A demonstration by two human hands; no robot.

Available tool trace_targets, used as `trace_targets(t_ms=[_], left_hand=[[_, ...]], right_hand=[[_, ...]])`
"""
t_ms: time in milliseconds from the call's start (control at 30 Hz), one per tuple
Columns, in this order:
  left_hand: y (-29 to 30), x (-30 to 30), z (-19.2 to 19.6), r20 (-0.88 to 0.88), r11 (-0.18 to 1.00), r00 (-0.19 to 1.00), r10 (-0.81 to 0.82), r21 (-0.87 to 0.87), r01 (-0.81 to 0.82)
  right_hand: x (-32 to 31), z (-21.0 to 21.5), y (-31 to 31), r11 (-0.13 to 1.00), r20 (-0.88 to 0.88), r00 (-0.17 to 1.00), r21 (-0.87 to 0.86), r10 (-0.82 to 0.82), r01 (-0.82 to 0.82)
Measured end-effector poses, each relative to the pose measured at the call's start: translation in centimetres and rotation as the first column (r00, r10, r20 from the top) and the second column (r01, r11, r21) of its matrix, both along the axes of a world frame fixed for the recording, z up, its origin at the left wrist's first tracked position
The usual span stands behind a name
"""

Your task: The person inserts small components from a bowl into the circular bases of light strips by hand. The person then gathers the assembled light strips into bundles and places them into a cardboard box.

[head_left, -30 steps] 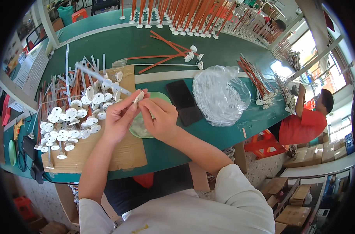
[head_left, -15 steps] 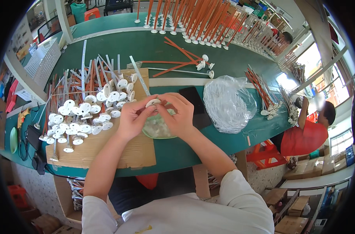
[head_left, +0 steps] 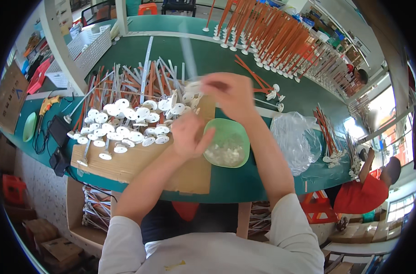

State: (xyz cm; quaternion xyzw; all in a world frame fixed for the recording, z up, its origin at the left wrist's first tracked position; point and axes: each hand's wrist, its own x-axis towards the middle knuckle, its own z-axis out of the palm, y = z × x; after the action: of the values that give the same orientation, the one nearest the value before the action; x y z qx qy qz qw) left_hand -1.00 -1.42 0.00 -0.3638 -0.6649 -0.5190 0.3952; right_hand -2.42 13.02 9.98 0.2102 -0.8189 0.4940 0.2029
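Observation:
My right hand [head_left: 231,93] is raised above the far edge of the cardboard, closed on a flat metal strip [head_left: 188,52] with a white round base. Motion blurs the strip, and the fingers partly hide its base. Lower and to the left, my left hand [head_left: 188,133] is slightly blurred, its thumb spread away from the fingers and nothing visible in it. Beside that thumb stands a green bowl [head_left: 245,141] of small whitish pieces. Left of my hands lies a heap of strips with white round bases [head_left: 125,112], partly on a cardboard sheet [head_left: 189,176].
A clear plastic bag [head_left: 295,144] lies right of the bowl. Bundled strips [head_left: 329,137] lie beyond it. Upright orange strips [head_left: 263,36] fill the far table. Tool cords and a black box [head_left: 59,130] are at left. A person in red [head_left: 363,196] sits at right.
My hands have come apart. The right one has moved up and right with the strip; the left has moved away from its base. The view has shifted, and the bowl is now uncovered.

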Motion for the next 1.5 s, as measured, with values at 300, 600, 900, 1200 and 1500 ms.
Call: trace_targets(t_ms=[300,600,900,1200,1500], left_hand=[[1.1,0.0,0.8,-0.118,0.942,0.987,-0.109,-0.329,0.065],[1.1,-0.2,-0.2,-0.082,0.931,0.994,-0.073,-0.363,0.039],[1.5,0.2,0.6,-0.094,0.912,0.993,-0.076,-0.409,0.031],[2.2,2.1,0.7,0.186,0.897,0.955,-0.233,-0.339,0.285],[2.2,1.1,-0.3,0.445,0.938,0.874,-0.197,-0.175,0.300]], right_hand=[[-10.0,-4.9,4.4,0.832,-0.388,0.908,0.444,-0.158,0.334],[-6.5,-8.5,19.7,0.092,-0.136,0.497,0.909,-0.857,0.407],[-2.7,-4.8,16.3,0.703,0.306,0.663,0.522,-0.683,0.483],[5.9,-6.3,5.3,0.701,0.536,0.778,-0.690,0.326,0.181],[7.2,-8.6,7.3,0.987,0.413,0.903,0.149,-0.119,0.063]])
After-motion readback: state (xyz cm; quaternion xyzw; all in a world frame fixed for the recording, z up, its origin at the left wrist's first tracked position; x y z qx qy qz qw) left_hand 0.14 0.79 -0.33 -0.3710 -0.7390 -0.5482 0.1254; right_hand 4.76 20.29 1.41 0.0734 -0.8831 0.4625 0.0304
